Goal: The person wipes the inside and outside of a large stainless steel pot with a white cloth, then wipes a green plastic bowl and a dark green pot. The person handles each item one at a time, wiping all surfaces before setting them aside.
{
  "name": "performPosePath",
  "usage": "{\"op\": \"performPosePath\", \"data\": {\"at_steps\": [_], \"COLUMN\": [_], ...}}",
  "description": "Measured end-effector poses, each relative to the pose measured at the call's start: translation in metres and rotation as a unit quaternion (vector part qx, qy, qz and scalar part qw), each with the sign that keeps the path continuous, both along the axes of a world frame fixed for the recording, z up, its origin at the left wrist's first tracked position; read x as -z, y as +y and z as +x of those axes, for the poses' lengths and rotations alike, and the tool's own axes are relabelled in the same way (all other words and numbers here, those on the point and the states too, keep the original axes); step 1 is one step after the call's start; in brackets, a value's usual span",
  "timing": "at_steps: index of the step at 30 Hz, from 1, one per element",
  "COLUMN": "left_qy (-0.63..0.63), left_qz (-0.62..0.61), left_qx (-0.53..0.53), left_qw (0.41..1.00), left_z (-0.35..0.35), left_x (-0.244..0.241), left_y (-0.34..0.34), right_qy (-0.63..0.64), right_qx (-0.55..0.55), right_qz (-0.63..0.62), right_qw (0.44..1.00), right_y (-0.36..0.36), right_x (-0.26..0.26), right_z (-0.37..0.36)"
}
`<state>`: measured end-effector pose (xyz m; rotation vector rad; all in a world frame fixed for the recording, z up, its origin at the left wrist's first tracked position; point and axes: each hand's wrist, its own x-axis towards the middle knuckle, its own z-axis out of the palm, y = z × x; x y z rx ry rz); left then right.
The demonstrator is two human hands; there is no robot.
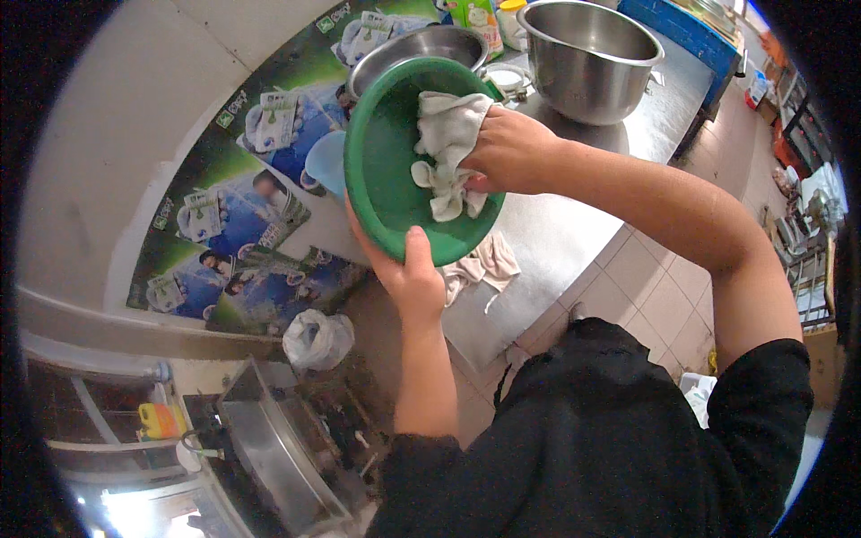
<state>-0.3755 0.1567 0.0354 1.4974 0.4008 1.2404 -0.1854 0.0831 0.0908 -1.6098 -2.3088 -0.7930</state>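
A green plastic basin (pixel 387 161) is held tilted above the metal table, its inside turned towards me. My left hand (pixel 417 282) grips its lower rim, with the thumb over the edge. A crumpled white cloth (pixel 451 128) is in my right hand (pixel 514 151), pressed against the basin's inner right side; some fingertips are hidden behind the cloth. Below the basin, a second, beige cloth (pixel 494 262) lies on the stainless steel table (pixel 538 235), partly covered by the basin.
A deep steel pot (pixel 585 81) and a steel bowl (pixel 417 50) stand at the back. Behind the basin is a light-blue plastic vessel (pixel 326 161). Printed posters (pixel 229 208) cover the wall at left. A white plastic bag (pixel 318 338) and a steel sink (pixel 282 437) are lower left.
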Motion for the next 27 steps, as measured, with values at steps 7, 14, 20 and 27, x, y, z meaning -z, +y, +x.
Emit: {"op": "performPosePath", "data": {"at_steps": [7,14,20,27], "left_qy": [-0.082,-0.132,-0.037,-0.134], "left_qz": [-0.12,-0.116,-0.015,-0.239], "left_qx": [0.05,0.048,0.013,0.118], "left_qw": [0.988,0.983,0.999,0.954], "left_z": [0.017,-0.004,-0.006,0.025], "left_x": [0.024,-0.001,-0.006,0.039], "left_y": [-0.008,0.004,0.0,-0.01], "right_qy": [0.765,0.213,-0.028,0.578], "right_qx": [0.022,0.057,0.11,0.147], "right_qz": [-0.102,-0.199,-0.033,-0.174], "right_qw": [0.636,0.955,0.993,0.784], "right_y": [0.008,-0.012,-0.007,0.01], "right_x": [0.021,-0.005,-0.015,0.024], "right_z": [-0.1,-0.052,-0.015,-0.068]}}
